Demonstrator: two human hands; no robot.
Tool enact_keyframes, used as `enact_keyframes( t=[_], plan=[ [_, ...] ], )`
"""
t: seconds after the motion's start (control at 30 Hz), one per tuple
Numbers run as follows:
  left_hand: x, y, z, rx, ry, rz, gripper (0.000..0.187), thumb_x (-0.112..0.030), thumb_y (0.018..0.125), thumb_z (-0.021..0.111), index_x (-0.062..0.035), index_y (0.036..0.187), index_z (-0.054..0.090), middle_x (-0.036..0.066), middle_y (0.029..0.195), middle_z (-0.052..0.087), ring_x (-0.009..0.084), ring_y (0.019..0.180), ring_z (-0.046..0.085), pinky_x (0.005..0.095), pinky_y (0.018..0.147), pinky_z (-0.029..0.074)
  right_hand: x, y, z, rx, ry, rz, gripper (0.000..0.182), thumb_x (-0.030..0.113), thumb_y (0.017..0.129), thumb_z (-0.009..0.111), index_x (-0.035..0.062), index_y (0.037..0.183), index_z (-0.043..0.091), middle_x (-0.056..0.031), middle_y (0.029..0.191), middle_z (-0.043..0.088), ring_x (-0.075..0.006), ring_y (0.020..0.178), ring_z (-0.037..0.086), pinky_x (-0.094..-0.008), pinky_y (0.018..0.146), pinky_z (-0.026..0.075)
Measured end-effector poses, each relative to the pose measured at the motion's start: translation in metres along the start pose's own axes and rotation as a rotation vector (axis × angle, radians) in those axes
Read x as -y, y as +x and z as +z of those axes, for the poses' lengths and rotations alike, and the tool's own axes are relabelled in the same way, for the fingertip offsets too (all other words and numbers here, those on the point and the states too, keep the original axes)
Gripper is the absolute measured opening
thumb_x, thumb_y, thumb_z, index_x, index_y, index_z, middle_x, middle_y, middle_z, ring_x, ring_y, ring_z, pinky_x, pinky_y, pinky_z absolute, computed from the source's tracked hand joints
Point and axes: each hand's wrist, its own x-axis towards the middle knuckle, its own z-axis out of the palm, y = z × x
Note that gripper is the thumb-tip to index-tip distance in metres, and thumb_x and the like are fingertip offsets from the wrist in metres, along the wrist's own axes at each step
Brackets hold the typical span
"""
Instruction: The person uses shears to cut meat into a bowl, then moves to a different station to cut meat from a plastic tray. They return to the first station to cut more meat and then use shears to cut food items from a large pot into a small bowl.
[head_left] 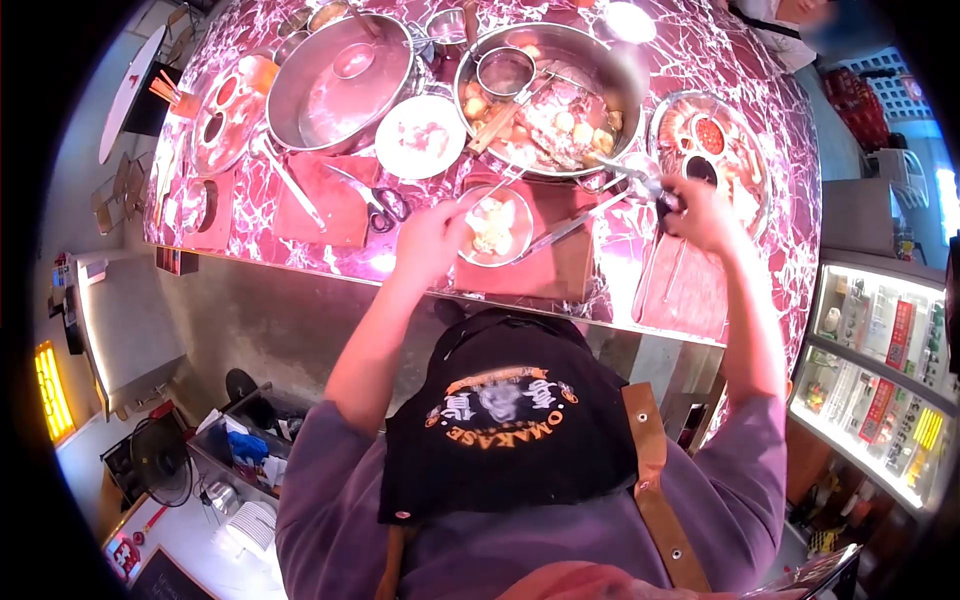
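My left hand (437,238) is closed at the left rim of a small metal bowl (527,235) with pale food pieces inside. From its fingers a thin light utensil (512,181) points towards the large pot. My right hand (703,212) grips a metal tool with a dark handle (645,182), its far end over the near right rim of that pot (463,122). Meat and round pieces lie in the pot's broth, along with a ladle (505,72) and a wooden-handled utensil (492,128). Silver tongs (575,228) rest right of the bowl.
Left stands a second large pot (290,125) with a ladle inside. Nearby are a white plate with food (400,165) and black-handled scissors (378,208). At right, a round platter (745,185) carries food and sauce cups. The table's front edge (400,287) runs before me.
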Motion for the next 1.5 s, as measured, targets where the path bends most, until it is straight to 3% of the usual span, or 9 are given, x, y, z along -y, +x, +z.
enact_keyframes(
  t=[0.2,0.4,0.53,0.73,0.8,0.87,1.33,1.4,1.5],
  plan=[
    [-0.034,0.093,0.036,0.000,0.238,0.035,0.021,-0.022,0.096,0.060,-0.0074,0.107,0.071,0.017,0.092,0.072,0.0358,0.085,0.070,0.0432,0.073,0.054,0.001,0.087,-0.067,0.163,-0.563,-0.056,0.038,0.016,0.075,0.067,0.0089,0.112,0.066,-0.0175,0.096,0.071,-0.0360,0.094,0.069,-0.0472,0.081,0.054],
    [0.019,0.086,0.043,-0.339,0.011,-0.199,0.021,-0.025,0.096,0.060,-0.0075,0.106,0.058,0.018,0.081,0.070,0.0383,0.078,0.069,0.0461,0.068,0.052,0.008,0.132,-0.041,0.125,-0.136,-0.265,0.047,0.017,0.075,0.067,0.0133,0.121,0.068,-0.0193,0.105,0.072,-0.0361,0.101,0.068,-0.0461,0.089,0.053],
    [0.038,0.089,0.071,-0.384,-0.148,-0.306,0.036,-0.033,0.088,0.074,-0.0049,0.104,0.059,0.009,0.070,0.064,0.0215,0.064,0.066,0.0367,0.060,0.050,0.035,0.152,-0.006,0.184,-0.136,-0.359,0.042,0.019,0.077,0.067,0.0096,0.119,0.066,-0.0196,0.108,0.071,-0.0359,0.104,0.067,-0.0462,0.090,0.053],
    [0.043,0.123,0.083,-0.538,-0.094,-0.244,0.030,-0.028,0.089,0.073,-0.0044,0.100,0.058,0.012,0.077,0.066,0.0264,0.072,0.066,0.0393,0.066,0.051,0.061,0.160,0.021,0.141,-0.233,-0.358,0.037,0.012,0.080,0.060,0.0055,0.116,0.063,-0.0215,0.106,0.070,-0.0366,0.101,0.068,-0.0464,0.087,0.055],
    [0.056,0.147,0.070,-0.541,-0.194,-0.175,0.027,-0.027,0.089,0.072,-0.0032,0.095,0.061,0.013,0.078,0.066,0.0285,0.072,0.066,0.0387,0.067,0.051,0.061,0.162,0.024,0.133,-0.252,-0.363,0.036,0.011,0.080,0.059,0.0047,0.115,0.063,-0.0219,0.107,0.069,-0.0366,0.100,0.069,-0.0460,0.086,0.055],
    [0.061,0.173,0.056,-0.522,-0.126,-0.157,0.018,-0.015,0.094,0.069,-0.0019,0.092,0.057,0.009,0.084,0.073,0.0115,0.073,0.067,0.0283,0.067,0.050,0.060,0.162,0.027,0.123,-0.275,-0.371,0.036,0.010,0.079,0.059,0.0029,0.114,0.062,-0.0220,0.108,0.069,-0.0361,0.100,0.069,-0.0455,0.085,0.055],
    [0.073,0.183,0.044,-0.407,-0.434,-0.118,0.012,-0.013,0.098,0.064,-0.0013,0.098,0.064,0.007,0.084,0.075,0.0032,0.059,0.054,0.0206,0.053,0.040,0.034,0.148,0.071,-0.002,0.010,-0.345,0.038,0.008,0.079,0.064,0.0069,0.117,0.067,-0.0213,0.110,0.069,-0.0388,0.101,0.068,-0.0462,0.091,0.052],
    [0.063,0.180,0.038,-0.358,-0.531,-0.229,0.017,-0.020,0.095,0.065,-0.0024,0.097,0.064,0.008,0.085,0.076,0.0152,0.082,0.071,0.0287,0.078,0.052,0.009,0.141,0.068,-0.010,0.192,-0.394,0.048,0.008,0.079,0.067,0.0060,0.127,0.064,-0.0219,0.112,0.069,-0.0388,0.105,0.066,-0.0443,0.094,0.051],
    [0.052,0.176,0.037,-0.371,-0.566,-0.216,0.019,-0.021,0.096,0.063,-0.0018,0.097,0.064,0.008,0.084,0.076,0.0146,0.081,0.070,0.0277,0.076,0.051,-0.008,0.122,0.046,0.179,0.250,-0.228,0.057,0.001,0.078,0.066,0.0034,0.135,0.059,-0.0205,0.123,0.067,-0.0331,0.113,0.066,-0.0380,0.099,0.049]
  ],
)
